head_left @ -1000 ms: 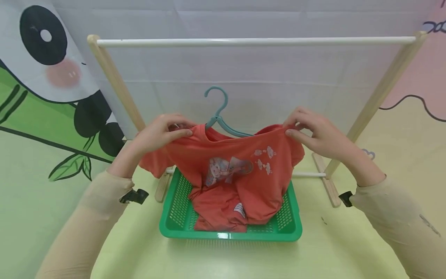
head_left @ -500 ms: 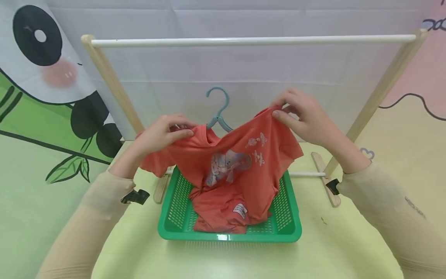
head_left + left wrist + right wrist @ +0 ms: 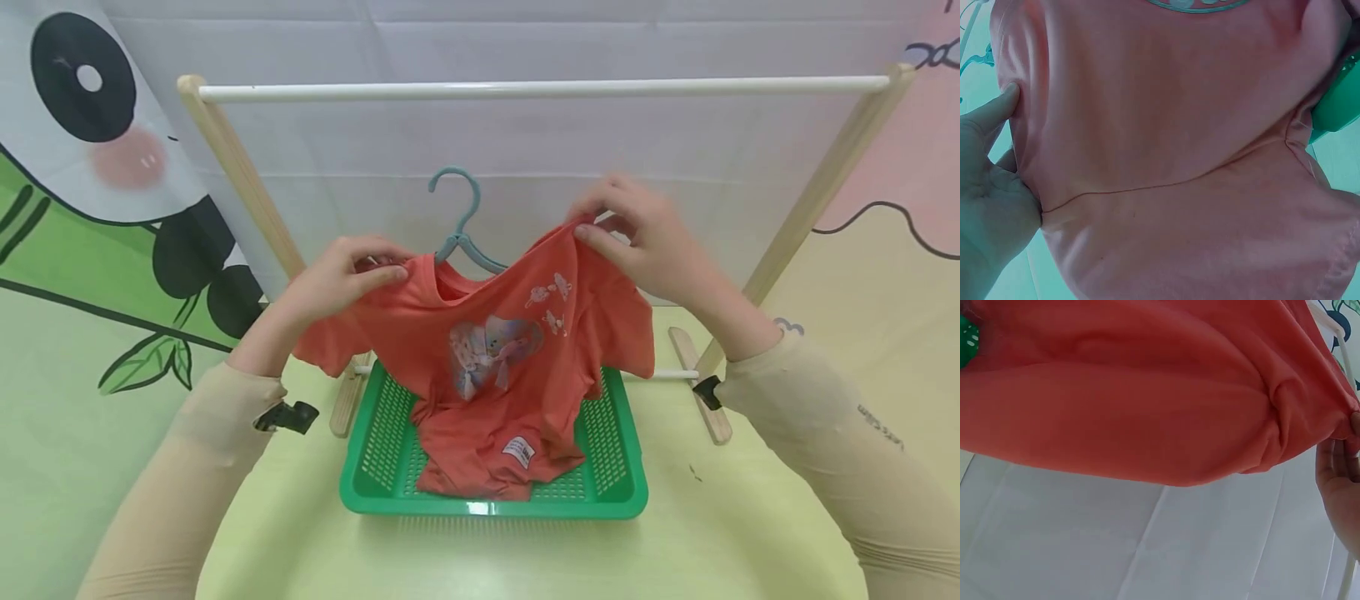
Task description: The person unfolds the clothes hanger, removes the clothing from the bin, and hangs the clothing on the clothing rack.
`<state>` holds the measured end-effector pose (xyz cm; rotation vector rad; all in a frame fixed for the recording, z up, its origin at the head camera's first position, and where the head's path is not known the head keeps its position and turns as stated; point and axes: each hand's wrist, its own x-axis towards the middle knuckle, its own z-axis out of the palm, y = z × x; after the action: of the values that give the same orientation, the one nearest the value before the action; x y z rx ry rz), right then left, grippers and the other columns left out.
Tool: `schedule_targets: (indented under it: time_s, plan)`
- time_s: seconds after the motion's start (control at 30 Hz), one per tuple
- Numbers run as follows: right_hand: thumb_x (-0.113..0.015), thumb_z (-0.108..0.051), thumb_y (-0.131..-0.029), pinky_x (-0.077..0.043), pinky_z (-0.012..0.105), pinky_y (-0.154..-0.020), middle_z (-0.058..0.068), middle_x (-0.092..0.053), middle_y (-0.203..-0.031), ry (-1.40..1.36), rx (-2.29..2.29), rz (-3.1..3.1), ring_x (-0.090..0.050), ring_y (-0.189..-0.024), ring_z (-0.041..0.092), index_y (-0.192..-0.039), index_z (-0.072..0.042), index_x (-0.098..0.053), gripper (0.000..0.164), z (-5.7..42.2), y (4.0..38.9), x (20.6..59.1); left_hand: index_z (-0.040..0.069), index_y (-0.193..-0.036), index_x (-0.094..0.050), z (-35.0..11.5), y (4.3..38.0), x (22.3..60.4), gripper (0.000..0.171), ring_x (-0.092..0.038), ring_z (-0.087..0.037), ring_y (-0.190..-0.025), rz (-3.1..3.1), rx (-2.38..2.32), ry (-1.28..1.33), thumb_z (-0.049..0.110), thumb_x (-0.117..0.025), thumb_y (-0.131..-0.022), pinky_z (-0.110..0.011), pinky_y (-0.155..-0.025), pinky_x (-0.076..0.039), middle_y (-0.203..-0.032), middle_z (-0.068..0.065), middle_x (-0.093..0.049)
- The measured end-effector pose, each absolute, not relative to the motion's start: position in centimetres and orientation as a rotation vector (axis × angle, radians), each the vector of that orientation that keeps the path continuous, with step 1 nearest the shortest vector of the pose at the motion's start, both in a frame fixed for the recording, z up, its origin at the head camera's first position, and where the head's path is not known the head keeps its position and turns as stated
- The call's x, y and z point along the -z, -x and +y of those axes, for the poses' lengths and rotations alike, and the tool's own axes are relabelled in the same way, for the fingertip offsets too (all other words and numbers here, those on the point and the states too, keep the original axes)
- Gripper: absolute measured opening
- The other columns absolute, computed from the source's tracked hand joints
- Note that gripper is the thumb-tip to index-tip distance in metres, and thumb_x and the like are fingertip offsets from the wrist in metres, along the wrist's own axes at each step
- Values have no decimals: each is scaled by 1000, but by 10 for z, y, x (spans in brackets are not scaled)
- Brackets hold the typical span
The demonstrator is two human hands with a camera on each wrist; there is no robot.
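Note:
A coral-red T-shirt (image 3: 495, 358) with a printed picture on its chest is held up by both shoulders, its lower part bunched in a green basket. My left hand (image 3: 348, 275) pinches the shoulder at the left, thumb in front, as the left wrist view also shows. At the other shoulder my right hand (image 3: 645, 237) pinches the cloth near the neckline, raised higher than the left. A teal hanger (image 3: 472, 208) pokes its hook and part of its arms out of the neck opening. The rest of the hanger is hidden by the shirt.
The green basket (image 3: 491, 507) stands on a pale yellow-green table (image 3: 480, 558). Behind it rises a rack with a white top rail (image 3: 540, 88) and wooden side posts (image 3: 240, 175). A printed cloth backdrop hangs behind the rack.
My right hand has moved up and inward, lifting its side of the neckline. The left hand has risen slightly, and the hanger has shifted a little up and left with the shirt.

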<state>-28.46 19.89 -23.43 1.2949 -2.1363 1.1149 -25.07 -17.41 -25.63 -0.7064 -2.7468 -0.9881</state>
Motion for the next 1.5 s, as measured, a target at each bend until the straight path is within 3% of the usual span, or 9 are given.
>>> schedule_targets:
  time_s: [0.13,0.27,0.33,0.43,0.67,0.97,1.13,1.3,1.5]
  plan:
    - [-66,3,-90,-54,14,-84,5,-64,-111,-1329,-1139,-2166,-63,-100,7,-115,-3,-67,26,200,288,242,14,-124,-69,-175,252,257,28,-59,-4,-93,-2734,975,717,16,-65,-96,-16,-80,-49,-110,-5,-69]
    - [-68,-1,-90,-55,27,-94,4,-58,-133,-1337,-1111,-2232,-66,-112,16,-137,-12,-57,50,204,290,246,16,-125,-69,-174,252,257,28,-59,-4,-93,-2714,994,699,17,-63,-97,-17,-80,-48,-113,-4,-69]
    - [-69,-2,-90,-55,33,-96,4,-57,-138,-1304,-1079,-2275,-66,-115,20,-141,-12,-53,54,208,291,249,17,-124,-69,-174,252,258,28,-59,-5,-94,-2701,1008,685,18,-63,-98,-18,-81,-48,-114,-4,-68]
    - [-71,-5,-89,-56,33,-93,5,-62,-132,-1213,-998,-2335,-66,-109,20,-135,-10,-58,48,215,293,254,18,-124,-69,-175,250,258,27,-59,-5,-96,-2685,1021,659,19,-63,-98,-18,-80,-48,-116,-3,-67]
    - [-76,-10,-86,-49,12,-78,2,-68,-114,-1139,-858,-2358,-64,-92,11,-120,-11,-68,36,227,297,265,18,-126,-68,-179,250,257,29,-59,-5,-96,-2657,1001,638,18,-63,-97,-16,-79,-48,-116,-3,-67]
    - [-74,-1,-86,-47,6,-79,5,-65,-118,-1025,-928,-2405,-57,-92,2,-123,-9,-66,39,239,297,267,16,-126,-68,-185,248,252,30,-58,-5,-97,-2632,1015,620,18,-64,-96,-14,-79,-47,-115,-1,-66]
    - [-71,3,-86,-47,6,-78,6,-70,-107,-979,-941,-2361,-55,-88,-11,-113,-6,-71,28,247,299,268,15,-126,-68,-191,246,252,30,-59,-7,-95,-2613,1061,585,18,-65,-96,-14,-78,-48,-110,12,-65]
    - [-67,-1,-90,-46,6,-76,8,-74,-102,-850,-948,-2373,-54,-85,-18,-118,-11,-70,29,255,297,266,15,-127,-67,-200,244,253,31,-60,-10,-93,-2602,1128,553,18,-65,-96,-15,-77,-49,-108,19,-65]
    - [-59,-1,-94,-45,7,-76,6,-74,-108,-845,-921,-2450,-55,-89,-17,-123,-17,-68,34,265,296,263,14,-128,-66,-204,244,253,31,-61,-10,-88,-2601,1128,520,20,-64,-97,-15,-75,-50,-106,20,-65]
